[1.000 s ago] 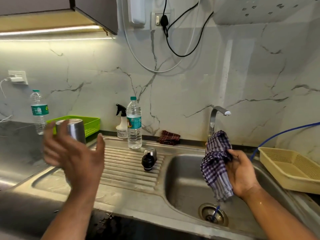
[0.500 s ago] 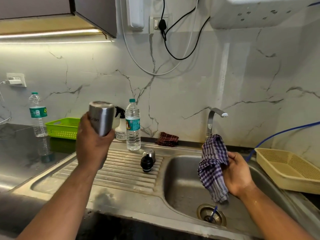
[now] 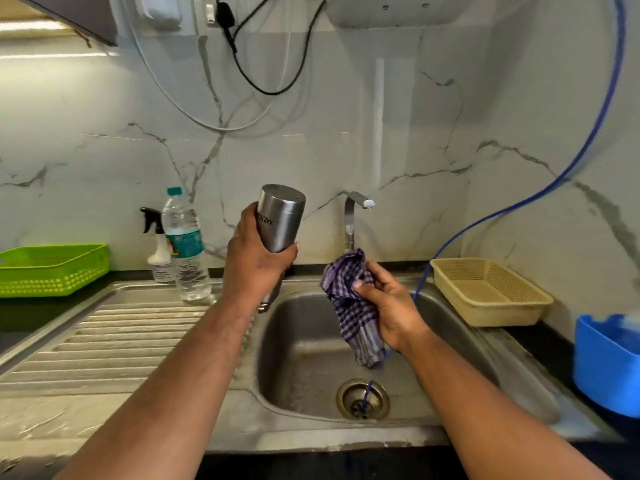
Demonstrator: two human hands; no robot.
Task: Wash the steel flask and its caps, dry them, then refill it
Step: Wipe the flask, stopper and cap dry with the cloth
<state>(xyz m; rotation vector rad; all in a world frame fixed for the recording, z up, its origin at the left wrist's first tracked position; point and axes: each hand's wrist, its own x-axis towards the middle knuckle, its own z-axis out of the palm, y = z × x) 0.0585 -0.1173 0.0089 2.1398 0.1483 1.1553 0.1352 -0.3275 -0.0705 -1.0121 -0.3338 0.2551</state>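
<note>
Over the marble-backed steel sink point(image 3: 294, 344), left hand point(image 3: 256, 266) grips the flask point(image 3: 282, 220), right hand point(image 3: 389, 308) clutches a checked cloth point(image 3: 349, 310)

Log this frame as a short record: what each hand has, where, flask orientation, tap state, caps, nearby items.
left hand: grips brushed steel cylindrical flask, raised left of the tap
flask orientation: closed end up, lettering upside down
right hand: holds purple checked cloth above steel sink basin
cloth and flask: apart
chrome tap: no water visible
caps: not in view
nearby: clear plastic water bottle, green plastic basket
</note>
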